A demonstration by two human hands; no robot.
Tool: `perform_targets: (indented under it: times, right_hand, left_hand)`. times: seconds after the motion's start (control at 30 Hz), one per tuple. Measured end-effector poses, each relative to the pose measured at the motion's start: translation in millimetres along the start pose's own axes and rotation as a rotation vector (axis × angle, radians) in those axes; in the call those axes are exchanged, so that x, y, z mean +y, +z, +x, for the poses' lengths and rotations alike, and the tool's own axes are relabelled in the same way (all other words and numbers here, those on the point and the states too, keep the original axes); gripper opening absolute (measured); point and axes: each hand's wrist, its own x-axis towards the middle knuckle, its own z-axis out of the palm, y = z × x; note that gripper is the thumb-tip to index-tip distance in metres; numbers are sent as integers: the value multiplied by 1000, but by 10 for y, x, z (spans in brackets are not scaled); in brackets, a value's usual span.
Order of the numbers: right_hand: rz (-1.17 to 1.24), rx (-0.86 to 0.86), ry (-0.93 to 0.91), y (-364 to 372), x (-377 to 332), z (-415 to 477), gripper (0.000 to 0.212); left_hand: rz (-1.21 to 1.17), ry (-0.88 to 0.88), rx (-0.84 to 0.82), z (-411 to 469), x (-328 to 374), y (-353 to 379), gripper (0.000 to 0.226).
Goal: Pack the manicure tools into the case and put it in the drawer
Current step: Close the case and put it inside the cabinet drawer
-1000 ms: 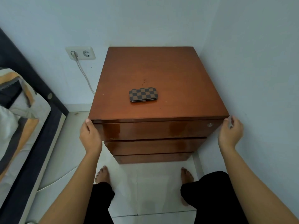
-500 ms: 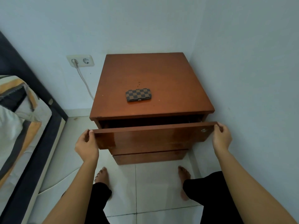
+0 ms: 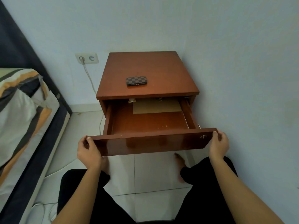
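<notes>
A closed manicure case with a brown checkered cover lies flat on top of the wooden nightstand. The top drawer stands pulled far out. My left hand grips the left end of the drawer front, and my right hand grips its right end. Inside the drawer lie a sheet of brown cardboard and small items at the back, partly hidden under the nightstand top.
A bed with striped bedding runs along the left. A wall socket with a plugged cable sits left of the nightstand. A wall stands close on the right. My bare feet and black-clad legs are on the tiled floor below the drawer.
Both hands pulled the top drawer from shut to wide open. The case stayed on the nightstand top.
</notes>
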Motion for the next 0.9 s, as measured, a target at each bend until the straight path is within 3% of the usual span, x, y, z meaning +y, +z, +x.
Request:
perform_targets:
  times: [0.23,0.4,0.53,0.67,0.9]
  right_hand:
    - [-45,-84,-56,-53,-50,66,27]
    - [-195,-227,-320,197,-407,348,27]
    - [-385,-461,-554,759,-850,465,35]
    - [-497,-681,-749,1497,-1212,499,42]
    - [-685,-891,-963,2750,-1695,439,61]
  left_hand:
    - [77,9,-4,66,27,46,32]
    - [219,308,-31,278,448,257,32]
    - [355,447,-274,670,683,786,37]
    - [614,533,-534,1016,887,1374,57]
    - [920,612,-603,1579,996,2013,71]
